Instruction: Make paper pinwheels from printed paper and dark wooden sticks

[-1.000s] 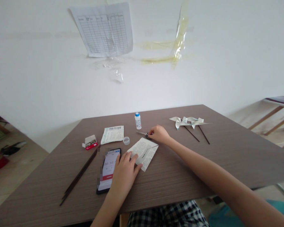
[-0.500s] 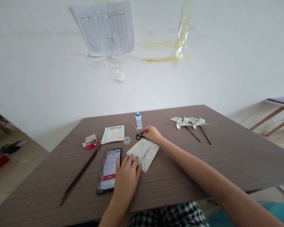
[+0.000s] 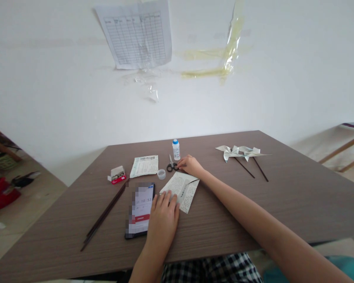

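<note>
My left hand [image 3: 164,218] lies with fingers stretched out over the lower left of a folded square of newspaper [image 3: 177,181]. A cut line shows near the paper's right corner, where a flap lifts slightly. Beyond the paper, my right hand [image 3: 191,166] pinches a handle ring of the black-handled scissors [image 3: 171,167], which lie on the table with blades pointing away. A white bottle with a blue cap [image 3: 176,150] stands just behind the scissors. To their left sits a small clear round cap [image 3: 161,174].
A phone with a running timer [image 3: 140,212] lies beside my left hand. Dark sticks [image 3: 106,212], a small red-and-white box [image 3: 118,175] and a newspaper stack [image 3: 144,166] are on the left. Two paper pinwheels [image 3: 238,152] on sticks lie at right on the brown table [image 3: 218,232].
The scissors have turned a little, their blades now pointing more straight away from me. My right hand stays at the handles, and my left hand stays on the paper. The view shifted slightly.
</note>
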`<state>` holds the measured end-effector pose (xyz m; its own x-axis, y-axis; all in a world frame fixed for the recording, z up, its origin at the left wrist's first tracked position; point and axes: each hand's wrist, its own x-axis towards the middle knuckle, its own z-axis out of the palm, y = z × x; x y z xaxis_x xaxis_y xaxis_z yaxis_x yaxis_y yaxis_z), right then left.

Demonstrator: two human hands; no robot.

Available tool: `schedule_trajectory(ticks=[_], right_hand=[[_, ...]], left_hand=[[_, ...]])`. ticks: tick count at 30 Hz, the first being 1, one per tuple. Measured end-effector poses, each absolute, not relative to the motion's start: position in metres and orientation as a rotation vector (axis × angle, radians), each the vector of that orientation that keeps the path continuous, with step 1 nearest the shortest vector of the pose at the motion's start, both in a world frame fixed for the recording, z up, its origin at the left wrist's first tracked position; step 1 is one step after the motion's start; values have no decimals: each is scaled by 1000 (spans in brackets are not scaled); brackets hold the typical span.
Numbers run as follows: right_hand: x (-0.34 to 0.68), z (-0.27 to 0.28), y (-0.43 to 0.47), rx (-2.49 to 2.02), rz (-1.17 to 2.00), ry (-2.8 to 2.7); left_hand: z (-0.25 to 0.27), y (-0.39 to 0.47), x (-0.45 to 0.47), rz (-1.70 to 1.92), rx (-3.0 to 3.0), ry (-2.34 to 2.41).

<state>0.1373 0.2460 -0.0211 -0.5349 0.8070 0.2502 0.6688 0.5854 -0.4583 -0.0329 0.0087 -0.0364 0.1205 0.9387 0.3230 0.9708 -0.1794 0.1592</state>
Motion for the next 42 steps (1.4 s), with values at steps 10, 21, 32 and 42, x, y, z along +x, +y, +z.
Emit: schedule_trajectory(ticks=[10,21,32,42], right_hand=[[119,-19,240,-1137,381,-2476],[116,-28,246,-1107,388,-2464],[120,-39,255,-965,433,-2343],[141,-30,253,-991,292,-2121]], left_hand=[[-32,7,-31,-504,-2272,-2018],[-36,9,-31,-469,-2263,-2003],[-52,11,-35,-490,-2203,-1838],[-62,12,-37,-501,-2123,-1670]])
